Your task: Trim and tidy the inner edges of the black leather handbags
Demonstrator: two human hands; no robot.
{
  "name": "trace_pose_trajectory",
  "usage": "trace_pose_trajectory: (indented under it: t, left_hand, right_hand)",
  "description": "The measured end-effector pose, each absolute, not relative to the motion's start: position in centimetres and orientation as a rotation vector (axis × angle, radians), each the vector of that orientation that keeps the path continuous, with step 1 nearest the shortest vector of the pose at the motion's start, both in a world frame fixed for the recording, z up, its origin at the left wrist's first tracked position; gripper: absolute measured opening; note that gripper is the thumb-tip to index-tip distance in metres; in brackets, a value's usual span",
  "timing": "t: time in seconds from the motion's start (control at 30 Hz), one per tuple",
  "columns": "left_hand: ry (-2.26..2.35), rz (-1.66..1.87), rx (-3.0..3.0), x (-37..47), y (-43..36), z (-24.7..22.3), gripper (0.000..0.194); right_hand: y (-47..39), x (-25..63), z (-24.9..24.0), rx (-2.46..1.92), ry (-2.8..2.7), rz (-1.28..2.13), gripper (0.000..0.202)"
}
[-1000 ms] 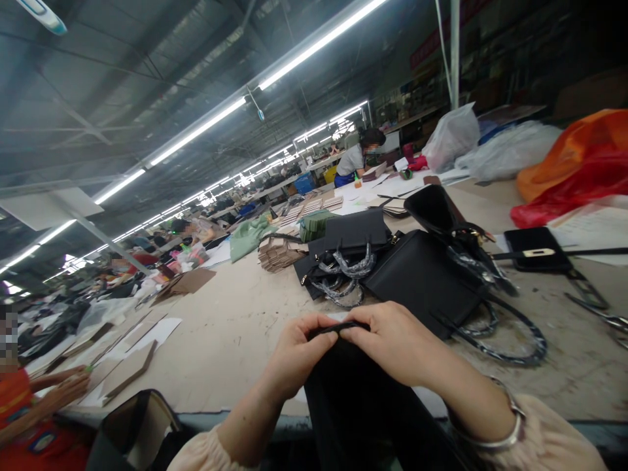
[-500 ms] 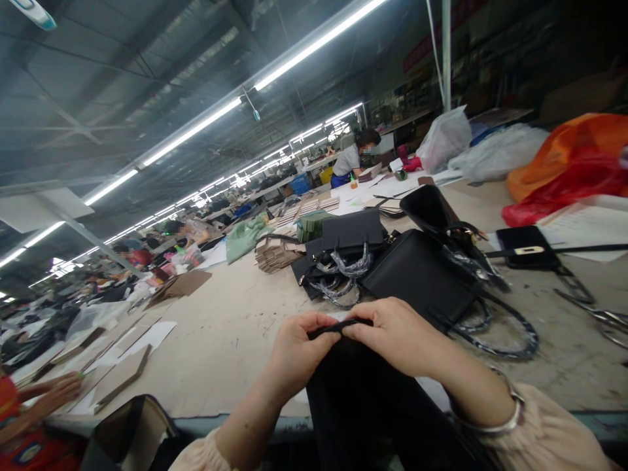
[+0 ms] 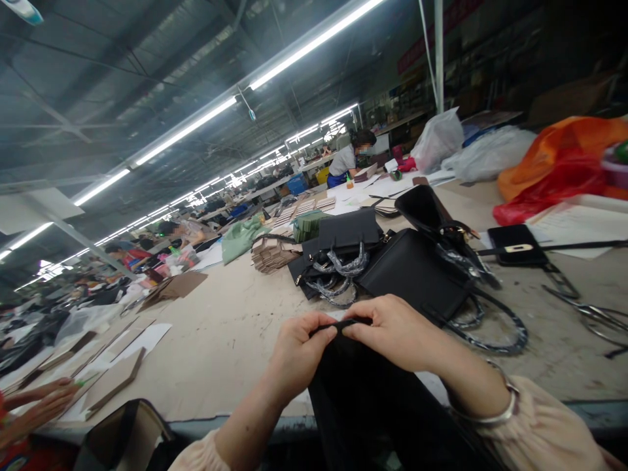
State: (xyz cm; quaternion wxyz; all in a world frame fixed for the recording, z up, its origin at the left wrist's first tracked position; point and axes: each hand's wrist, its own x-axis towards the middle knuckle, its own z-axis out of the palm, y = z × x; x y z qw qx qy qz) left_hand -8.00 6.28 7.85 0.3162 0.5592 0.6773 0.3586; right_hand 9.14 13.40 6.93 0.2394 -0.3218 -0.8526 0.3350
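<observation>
A piece of black cloth (image 3: 367, 399) hangs from my two hands over the near edge of the table, its upper edge folded. My left hand (image 3: 297, 353) pinches that edge between thumb and fingers. Close beside it, my right hand (image 3: 400, 337) pinches the same edge, the thumbs nearly meeting. The lower part of the cloth drops out of view. Just beyond my hands lie black handbags, a large one (image 3: 417, 275) and a smaller one (image 3: 350, 232), their handles wrapped in clear plastic.
Scissors (image 3: 601, 314) and a black strap piece with a gold buckle (image 3: 520, 248) lie at right. Orange and red plastic bags (image 3: 554, 170) sit behind them. Bundled brown pieces (image 3: 275, 254) stand mid-table. At left, a co-worker's hands (image 3: 46, 402) are near flat boards (image 3: 115, 383).
The view has shifted slightly, so the table things appear a little further left. Both my hands keep their pinch on the black cloth, with very little movement.
</observation>
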Motion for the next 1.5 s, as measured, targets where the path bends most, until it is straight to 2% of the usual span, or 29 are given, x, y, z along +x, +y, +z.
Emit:
trace_pose_trajectory:
  t: [0.13,0.4,0.63,0.83,0.97,1.03,1.13,1.23,1.5]
  left_hand:
    - [1.787,0.830,1.667,-8.0,6.1,8.3,0.016]
    - [1.872,0.824,1.963,-7.7,6.4,8.6,0.013]
    - [1.922,0.823,2.033,-7.9,6.3,8.1,0.015]
    - [1.898,0.787,1.996,-8.1,6.4,8.5,0.025]
    - [1.851,0.728,2.074,-8.3,6.4,9.0,0.016]
    - [1.850,0.659,2.171,-8.2,6.6,9.1,0.019]
    - [1.883,0.506,2.346,-7.9,7.1,9.1,0.013]
    - [1.963,0.399,2.463,-7.5,7.6,8.9,0.021]
    - [2.005,0.547,2.287,-7.5,7.9,8.7,0.030]
  right_hand:
    - [13.4,9.2,7.1,-0.897,-2.312,0.953,0.024]
    - [13.4,9.1,6.9,-0.855,-2.279,0.974,0.029]
    - [14.2,10.3,7.2,-0.700,-2.259,1.293,0.030]
    - [14.6,10.2,6.4,-0.748,-2.185,1.250,0.028]
    - [14.7,10.1,6.3,-0.713,-2.150,1.261,0.029]
    - [14.7,10.1,6.2,-0.680,-2.146,1.270,0.030]
    - [14.8,10.0,6.0,-0.668,-2.142,1.250,0.029]
    - [14.9,10.0,5.8,-0.690,-2.125,1.231,0.029]
    - [15.2,9.9,5.6,-0.722,-2.073,1.207,0.025]
